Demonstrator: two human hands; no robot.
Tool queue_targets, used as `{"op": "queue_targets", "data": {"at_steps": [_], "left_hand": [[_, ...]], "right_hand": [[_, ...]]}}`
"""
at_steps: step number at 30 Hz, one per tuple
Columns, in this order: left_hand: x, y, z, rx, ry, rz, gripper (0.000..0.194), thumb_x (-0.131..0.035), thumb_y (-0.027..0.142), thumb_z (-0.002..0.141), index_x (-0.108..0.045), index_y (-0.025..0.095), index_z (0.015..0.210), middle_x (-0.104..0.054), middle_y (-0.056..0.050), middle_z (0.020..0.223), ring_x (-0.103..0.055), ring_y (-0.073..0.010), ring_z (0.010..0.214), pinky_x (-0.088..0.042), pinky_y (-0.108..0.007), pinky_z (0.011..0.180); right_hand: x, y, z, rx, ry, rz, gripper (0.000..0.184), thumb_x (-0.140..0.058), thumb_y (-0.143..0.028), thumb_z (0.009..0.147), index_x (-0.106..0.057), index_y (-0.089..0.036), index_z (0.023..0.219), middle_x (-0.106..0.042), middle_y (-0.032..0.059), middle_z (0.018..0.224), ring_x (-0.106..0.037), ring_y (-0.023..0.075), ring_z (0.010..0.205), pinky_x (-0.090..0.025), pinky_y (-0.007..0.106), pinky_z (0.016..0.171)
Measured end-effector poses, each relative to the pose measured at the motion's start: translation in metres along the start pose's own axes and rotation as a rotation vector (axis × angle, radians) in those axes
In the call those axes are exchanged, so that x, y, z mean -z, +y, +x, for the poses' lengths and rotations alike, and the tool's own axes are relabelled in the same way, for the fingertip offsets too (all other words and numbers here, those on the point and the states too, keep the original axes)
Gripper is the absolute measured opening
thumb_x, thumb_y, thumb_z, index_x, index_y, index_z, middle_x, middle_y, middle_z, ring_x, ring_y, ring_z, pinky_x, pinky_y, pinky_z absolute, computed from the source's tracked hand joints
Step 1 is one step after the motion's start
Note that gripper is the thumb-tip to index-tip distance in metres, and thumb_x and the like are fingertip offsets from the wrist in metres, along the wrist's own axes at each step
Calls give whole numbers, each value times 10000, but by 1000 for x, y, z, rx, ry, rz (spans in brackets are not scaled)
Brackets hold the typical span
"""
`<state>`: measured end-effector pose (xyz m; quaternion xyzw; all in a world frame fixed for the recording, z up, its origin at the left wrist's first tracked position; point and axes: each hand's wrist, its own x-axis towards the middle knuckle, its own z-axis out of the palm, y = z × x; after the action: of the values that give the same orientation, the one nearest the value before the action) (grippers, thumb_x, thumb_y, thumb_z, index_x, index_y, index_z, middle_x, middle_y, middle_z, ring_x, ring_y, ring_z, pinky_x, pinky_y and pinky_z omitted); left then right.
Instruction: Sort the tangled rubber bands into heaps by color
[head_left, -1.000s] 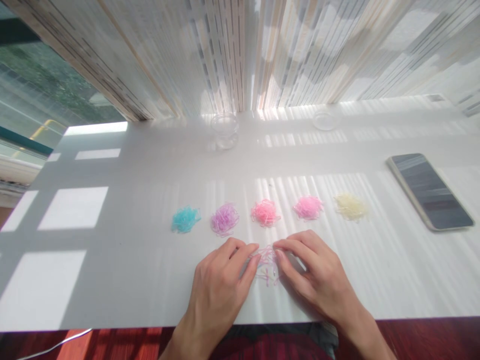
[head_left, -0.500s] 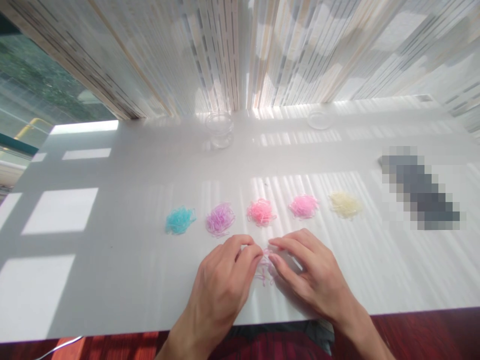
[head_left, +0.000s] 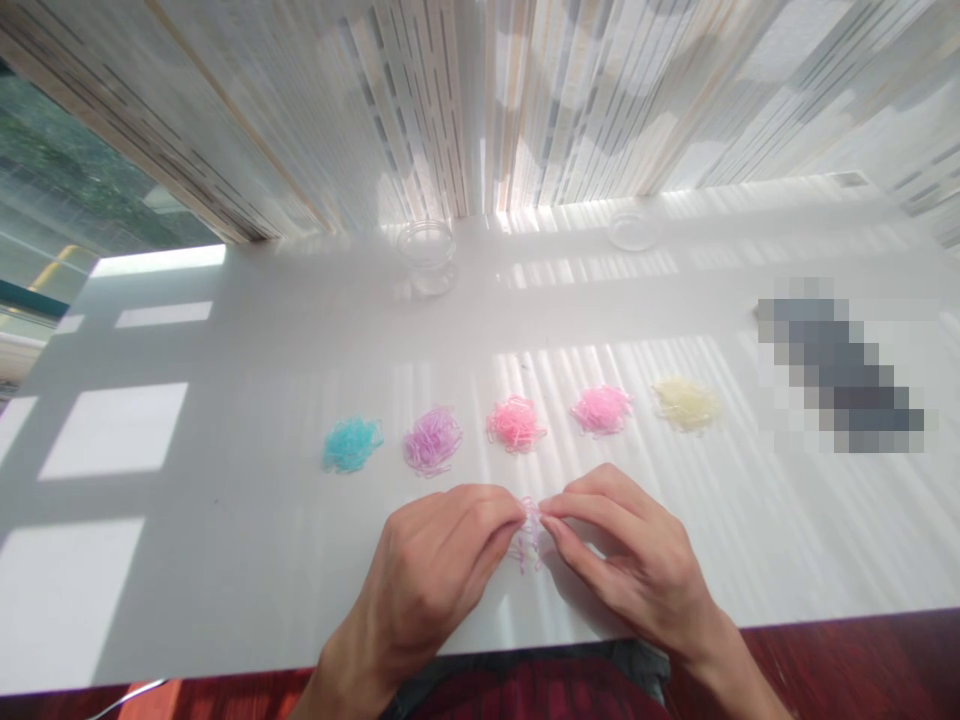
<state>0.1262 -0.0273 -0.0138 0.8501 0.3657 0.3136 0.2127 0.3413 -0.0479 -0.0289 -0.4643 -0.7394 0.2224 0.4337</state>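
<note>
A small clump of pale pink and lilac rubber bands (head_left: 531, 548) is between my hands, near the front of the white table. My left hand (head_left: 446, 550) pinches the clump's left side with thumb and fingertips. From the right, the thumb and index finger of my right hand (head_left: 637, 545) close on its other side. Some loops dangle or lie below the fingertips. Beyond the hands, loose bands form a row of piles: turquoise (head_left: 352, 445), purple (head_left: 433, 440), coral pink (head_left: 515, 424), pink (head_left: 601, 410) and pale yellow (head_left: 685, 404).
A clear round jar (head_left: 429, 260) stands at the back of the white table (head_left: 262, 560), with a clear lid (head_left: 631, 231) farther right. A blurred dark object (head_left: 840, 370) lies on the right. Patterned curtains (head_left: 360, 120) hang behind the table.
My right thumb and index finger have come together on the bands; they were apart before. My left fingers have tightened into a closer pinch. The whole view has shifted slightly.
</note>
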Motion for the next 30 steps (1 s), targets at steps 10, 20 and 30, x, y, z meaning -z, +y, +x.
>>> {"op": "queue_targets", "data": {"at_steps": [10,20,30], "left_hand": [[17,-7,23,94,94,94,91,-684,139,972,-681,215,1022,-802,20,927,-682,-88,692,-556,-212,701],[14,-21,86,230,35,413,74,-698,205,919,-756,224,877,-708,33,691,-553,-112,570,-417,-250,572],[8,-26,97,324,-159,530,96,-661,264,936,-757,267,931,-640,48,650,-535,-128,557,-353,-254,559]], "right_hand": [[0,-1,1,-69,83,-26,162,-645,-94,953,-712,-202,1053,-717,38,848,-691,164,751,-609,292,633],[-1,2,-3,-75,71,-25,120,-622,-86,975,-697,-160,1032,-696,42,841,-659,149,757,-568,285,649],[1,2,-5,-66,61,-19,136,-608,-86,980,-706,-169,1025,-702,41,811,-643,162,721,-550,302,620]]}}
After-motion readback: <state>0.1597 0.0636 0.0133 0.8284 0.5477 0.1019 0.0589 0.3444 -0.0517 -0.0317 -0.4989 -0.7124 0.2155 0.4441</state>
